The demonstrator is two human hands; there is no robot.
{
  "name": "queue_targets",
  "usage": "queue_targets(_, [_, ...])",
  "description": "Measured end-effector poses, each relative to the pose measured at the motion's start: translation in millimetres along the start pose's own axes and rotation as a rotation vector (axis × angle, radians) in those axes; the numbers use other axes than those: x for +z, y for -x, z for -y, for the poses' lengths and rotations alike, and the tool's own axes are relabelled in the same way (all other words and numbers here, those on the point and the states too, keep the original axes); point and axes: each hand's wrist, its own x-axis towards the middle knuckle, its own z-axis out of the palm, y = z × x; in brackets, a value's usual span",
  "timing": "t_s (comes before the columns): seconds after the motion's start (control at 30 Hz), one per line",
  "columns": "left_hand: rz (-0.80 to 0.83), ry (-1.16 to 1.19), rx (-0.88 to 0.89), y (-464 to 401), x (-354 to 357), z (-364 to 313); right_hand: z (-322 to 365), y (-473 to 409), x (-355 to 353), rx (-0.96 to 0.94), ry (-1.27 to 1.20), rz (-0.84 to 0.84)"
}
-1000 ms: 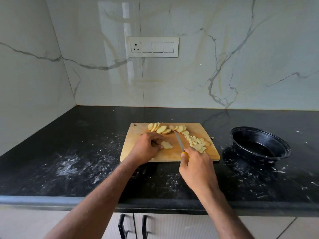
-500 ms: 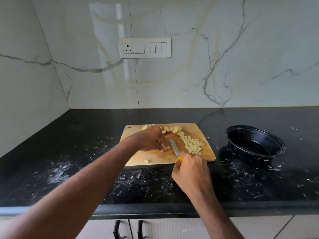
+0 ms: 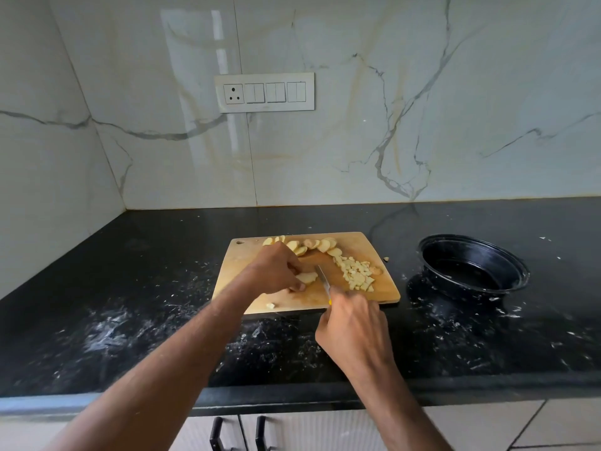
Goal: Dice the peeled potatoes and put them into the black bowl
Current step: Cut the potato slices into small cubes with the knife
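So we're mid-dice here. Closest to us, our right hand is wrapped around the yellow handle of the knife, blade angled across the cutting board and sitting just beside the potato slices that our left hand is pinning down with curled fingers. So both hands are clamped on something, one on the tool, one on the food.

Next move, as we read it: bring the blade down through that little stack, keeping the left fingertips tucked back, since the edge is right beside them. The slices look thin and slippery, so they could slide.

Counting: one knife, one board, one stray bit near the board's front edge, and one more chunk off the board's right side on the desk. The diced pile right of the blade has too many little pieces to count. Along the far edge there's a row of uncut slices, roughly eight or nine, they overlap so we can't be exact.

One black bowl, well to the right, nothing in it yet as far as we can tell. Plenty left to do.
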Motion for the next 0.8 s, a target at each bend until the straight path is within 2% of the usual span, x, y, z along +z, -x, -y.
queue_targets(0.1, [0.031,0.029,0.035,0,-3,2,2,-1,1,-0.043,0.015,0.015])
queue_targets(0.23, [-0.048,0.084,0.025,2,2,1,2,-3,2,-0.069,0.030,0.029])
queue_targets(0.47, [-0.182,0.152,-0.050,11,19,-6,1,-2,-3,0.072,0.048,-0.002])
queue_targets(0.57, [-0.213,0.143,-0.043,11,21,-4,1,-2,0,0.067,0.065,-0.012])
queue_targets(0.8, [-0.193,0.100,0.146,15,20,17,-1,-5,4,-0.024,0.062,-0.008])
